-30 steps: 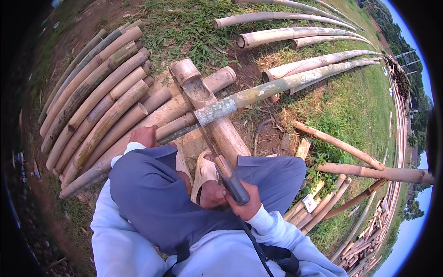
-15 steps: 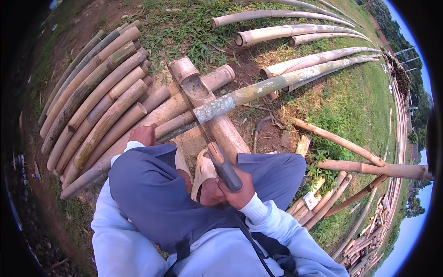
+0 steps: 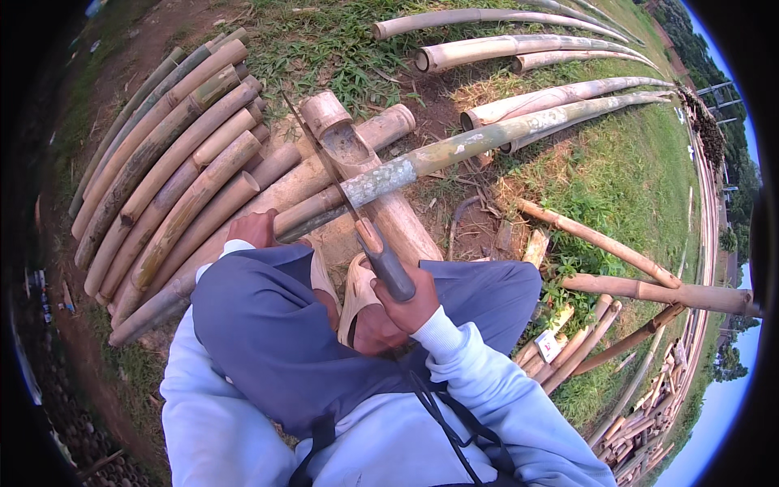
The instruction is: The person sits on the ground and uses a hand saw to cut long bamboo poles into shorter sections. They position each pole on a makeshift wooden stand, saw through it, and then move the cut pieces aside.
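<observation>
A long bamboo pole (image 3: 458,152) runs slantwise across the view, mottled green and white beyond the saw. My left hand (image 3: 255,229) is closed on its near part, beside my knee. In my right hand (image 3: 407,299) is the dark grip of a handsaw (image 3: 388,266). The saw's thin blade (image 3: 323,158) crosses the pole, its tip pointing up and left; how deep it sits in the bamboo I cannot tell. Under the pole lies a thick bamboo piece (image 3: 402,226) with a notch cut in its upper side, crossed by another thick bamboo length (image 3: 385,128).
Cut bamboo lengths (image 3: 166,154) lie in a row on the left. Long poles (image 3: 503,55) stretch over the grass at upper right. A bamboo frame (image 3: 649,290) stands on the right, near short pieces (image 3: 580,349) with a small white object. My bare feet are by the notched piece.
The saw and my right hand have moved forward, up the view, so more blade shows beyond the pole. My left hand stays on the pole.
</observation>
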